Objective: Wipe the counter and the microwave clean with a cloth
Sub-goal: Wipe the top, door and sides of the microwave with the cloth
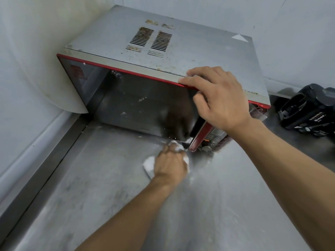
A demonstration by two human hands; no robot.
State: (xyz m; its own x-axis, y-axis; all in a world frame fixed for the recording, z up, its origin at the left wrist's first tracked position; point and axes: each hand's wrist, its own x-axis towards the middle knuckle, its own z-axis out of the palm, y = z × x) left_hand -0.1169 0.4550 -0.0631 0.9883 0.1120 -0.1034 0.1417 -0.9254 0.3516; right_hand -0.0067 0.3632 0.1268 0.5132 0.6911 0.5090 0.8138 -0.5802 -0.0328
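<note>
A grey microwave (112, 42) with a red-edged dark glass door and a stained, vented top stands in the corner of the steel counter (101, 187). My left hand (170, 163) grips a crumpled white cloth (149, 163) and holds it against the counter at the foot of the door, near the control panel (211, 135). My right hand (215, 98) lies over the microwave's top front edge; its fingers curl on the top and its thumb hangs down over the door. White smears and specks dot the door glass.
A black device (308, 111) lies on the counter to the right of the microwave. White walls close in the corner at the left and behind. A raised metal lip (41, 156) runs along the counter's left side.
</note>
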